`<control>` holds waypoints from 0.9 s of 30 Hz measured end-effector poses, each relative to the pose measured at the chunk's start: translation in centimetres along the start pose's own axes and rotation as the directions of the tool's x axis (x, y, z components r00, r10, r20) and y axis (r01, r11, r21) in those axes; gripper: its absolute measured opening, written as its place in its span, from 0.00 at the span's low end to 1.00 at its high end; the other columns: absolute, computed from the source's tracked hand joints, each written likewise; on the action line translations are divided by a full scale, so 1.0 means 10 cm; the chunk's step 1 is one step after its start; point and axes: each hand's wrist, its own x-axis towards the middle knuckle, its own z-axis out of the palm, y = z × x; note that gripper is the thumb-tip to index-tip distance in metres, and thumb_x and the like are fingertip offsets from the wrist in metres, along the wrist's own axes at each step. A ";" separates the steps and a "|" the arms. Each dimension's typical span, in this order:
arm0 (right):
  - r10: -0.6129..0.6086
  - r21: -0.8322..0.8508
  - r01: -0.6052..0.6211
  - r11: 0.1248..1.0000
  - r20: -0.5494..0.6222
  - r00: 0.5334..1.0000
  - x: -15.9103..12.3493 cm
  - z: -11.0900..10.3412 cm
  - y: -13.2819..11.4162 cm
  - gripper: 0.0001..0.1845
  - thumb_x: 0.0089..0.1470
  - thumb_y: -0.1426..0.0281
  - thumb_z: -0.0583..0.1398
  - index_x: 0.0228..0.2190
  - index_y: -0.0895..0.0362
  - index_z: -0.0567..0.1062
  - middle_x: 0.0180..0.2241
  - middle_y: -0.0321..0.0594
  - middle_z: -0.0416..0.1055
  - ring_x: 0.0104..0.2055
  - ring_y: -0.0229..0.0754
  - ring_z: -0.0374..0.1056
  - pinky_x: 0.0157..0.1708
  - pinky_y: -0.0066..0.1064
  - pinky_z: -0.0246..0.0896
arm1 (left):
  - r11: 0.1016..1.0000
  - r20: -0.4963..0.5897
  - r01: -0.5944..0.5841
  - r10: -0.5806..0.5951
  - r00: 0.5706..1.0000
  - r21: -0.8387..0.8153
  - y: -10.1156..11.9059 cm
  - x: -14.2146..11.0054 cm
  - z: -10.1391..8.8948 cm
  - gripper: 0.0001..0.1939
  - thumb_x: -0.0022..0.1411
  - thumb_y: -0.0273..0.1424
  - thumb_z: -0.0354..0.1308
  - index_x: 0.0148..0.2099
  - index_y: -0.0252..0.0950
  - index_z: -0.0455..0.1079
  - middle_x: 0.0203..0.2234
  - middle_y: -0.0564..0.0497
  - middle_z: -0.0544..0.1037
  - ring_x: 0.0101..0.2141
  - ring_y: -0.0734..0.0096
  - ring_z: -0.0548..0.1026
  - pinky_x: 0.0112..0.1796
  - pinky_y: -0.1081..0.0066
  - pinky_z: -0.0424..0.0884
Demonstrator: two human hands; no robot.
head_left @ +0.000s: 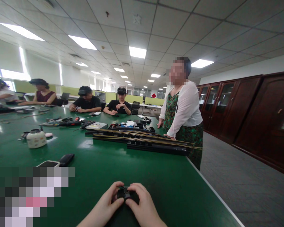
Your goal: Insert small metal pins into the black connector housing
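Note:
Low in the head view, a small black part (125, 193) with block-like edges is held between both of my hands, just over the green table (142, 170). My left hand (109, 201) grips its left side with thumb and fingertips. On the other side, my right hand (143, 201) pinches it with the thumb in front and the fingers behind. The fingers cover much of the part, so its exact kind cannot be made out.
Long black rails (156, 148) with thin gold-coloured rods lie across the table ahead. To the left are a white jar (36, 138) and a dark-handled object (66, 159). Tools (63, 121) lie farther back. A person (184, 107) stands leaning at the right edge; several others sit opposite.

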 end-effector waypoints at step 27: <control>0.068 0.204 -0.071 0.976 0.022 0.997 0.02 0.01 0.05 0.19 0.41 0.74 0.58 0.39 0.53 0.71 0.39 0.36 0.72 0.40 0.41 0.67 0.44 0.31 0.59 | 0.999 -0.025 0.012 -0.013 1.000 -0.034 0.02 0.00 -0.01 0.20 0.49 0.34 0.57 0.46 0.40 0.58 0.39 0.49 0.77 0.47 0.60 0.70 0.47 0.65 0.63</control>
